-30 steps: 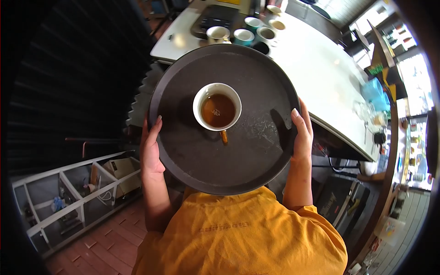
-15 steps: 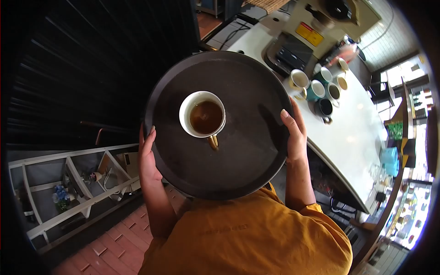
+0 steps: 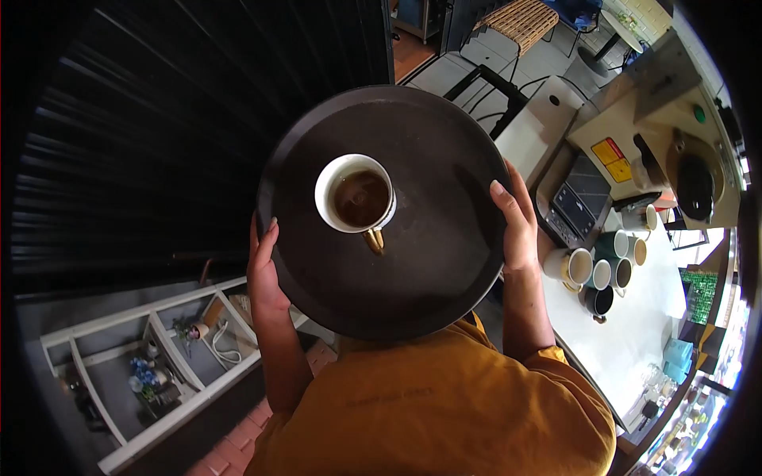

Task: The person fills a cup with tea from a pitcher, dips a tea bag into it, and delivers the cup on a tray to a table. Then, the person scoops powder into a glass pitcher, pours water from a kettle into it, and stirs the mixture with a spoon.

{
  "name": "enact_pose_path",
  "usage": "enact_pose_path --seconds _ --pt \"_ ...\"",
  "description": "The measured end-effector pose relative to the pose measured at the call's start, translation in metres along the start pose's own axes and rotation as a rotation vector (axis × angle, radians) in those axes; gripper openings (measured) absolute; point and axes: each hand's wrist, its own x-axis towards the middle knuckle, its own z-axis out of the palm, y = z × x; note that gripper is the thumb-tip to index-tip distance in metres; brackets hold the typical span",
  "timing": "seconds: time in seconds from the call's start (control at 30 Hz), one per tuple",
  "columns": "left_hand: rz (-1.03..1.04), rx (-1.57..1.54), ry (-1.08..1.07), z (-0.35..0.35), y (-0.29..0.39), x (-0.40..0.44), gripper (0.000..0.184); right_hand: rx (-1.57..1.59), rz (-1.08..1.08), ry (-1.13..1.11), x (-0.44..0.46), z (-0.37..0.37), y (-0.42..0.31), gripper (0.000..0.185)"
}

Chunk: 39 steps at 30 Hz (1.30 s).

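Observation:
A round dark serving tray (image 3: pixel 429 285) is held level in front of my chest. My left hand (image 3: pixel 266 270) grips its left rim, thumb over the edge. On the opposite rim my right hand (image 3: pixel 517 226) is closed the same way, its fingers partly hidden beneath the tray. Left of the tray's middle stands a white mug (image 3: pixel 324 194) with a gold handle, upright and partly filled with brown liquid. Neither hand touches the mug.
To the right, a white counter (image 3: pixel 583 349) carries several mugs (image 3: pixel 602 300), a black flat device (image 3: pixel 578 202) and a large beige machine (image 3: pixel 635 151). A white shelf unit (image 3: pixel 171 412) stands low at left, below a dark ribbed wall (image 3: pixel 175 135). A wicker-topped stool (image 3: pixel 520 24) is farther ahead.
My view has turned left, so the counter and its mugs appear farther right and lower. A wicker stool shows more fully ahead. Both hands keep hold of the tray, the mug still on it.

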Motion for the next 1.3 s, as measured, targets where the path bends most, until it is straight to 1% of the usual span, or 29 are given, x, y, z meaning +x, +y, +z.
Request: enact_pose_path --seconds 0.07,0.13,0.23,0.33,0.4,0.47,0.5,0.57,0.63,0.67,0.73,0.8,0.87,0.93,1.0,1.07,1.13,1.3 --pt "0.004 0.005 -0.029 0.001 0.010 0.030 0.050 -0.014 -0.027 0.014 0.021 0.013 0.005 0.062" --pt "0.009 0.008 -0.068 -0.003 0.021 0.065 0.050 -0.103 -0.033 0.097 0.037 0.033 0.010 0.063" --pt "-0.052 0.030 -0.106 -0.013 0.034 0.118 0.051 -0.040 -0.044 0.169 0.060 0.057 0.025 0.064" --pt "-0.096 0.073 -0.200 -0.018 0.056 0.180 0.051 0.007 -0.087 0.261 0.078 0.083 0.043 0.063" --pt "-0.146 0.067 -0.314 -0.017 0.073 0.216 0.047 0.056 -0.103 0.330 0.086 0.104 0.051 0.063" --pt "-0.162 0.083 -0.368 -0.007 0.092 0.248 0.048 0.002 -0.144 0.411 0.093 0.121 0.056 0.062" --pt "-0.176 0.104 -0.406 0.000 0.101 0.262 0.048 0.090 -0.163 0.426 0.097 0.133 0.057 0.060" --pt "-0.222 0.142 -0.461 0.008 0.108 0.288 0.049 0.123 -0.173 0.475 0.102 0.147 0.057 0.059" --pt "-0.299 0.115 -0.588 0.022 0.110 0.319 0.048 0.162 -0.191 0.540 0.106 0.157 0.056 0.058" --pt "-0.322 0.128 -0.622 0.031 0.107 0.331 0.048 0.173 -0.204 0.565 0.109 0.160 0.054 0.057" --pt "-0.356 0.142 -0.617 0.053 0.100 0.354 0.047 0.185 -0.246 0.620 0.120 0.161 0.048 0.056" --pt "-0.378 0.153 -0.680 0.073 0.090 0.376 0.047 0.216 -0.258 0.681 0.128 0.159 0.046 0.054" --pt "-0.399 0.155 -0.729 0.102 0.079 0.399 0.047 0.207 -0.284 0.743 0.142 0.153 0.041 0.055" --pt "-0.459 0.118 -0.822 0.133 0.069 0.418 0.046 0.197 -0.302 0.790 0.153 0.141 0.035 0.055" --pt "-0.463 0.163 -0.851 0.166 0.059 0.434 0.046 0.211 -0.314 0.896 0.166 0.130 0.033 0.056" --pt "-0.470 0.227 -0.886 0.196 0.051 0.448 0.047 0.269 -0.349 0.915 0.175 0.124 0.026 0.057" --pt "-0.482 0.295 -0.886 0.231 0.044 0.461 0.049 0.296 -0.357 1.012 0.187 0.121 0.012 0.057" --pt "-0.593 0.298 -1.039 0.309 0.022 0.478 0.049 0.286 -0.400 1.156 0.206 0.101 -0.002 0.058"
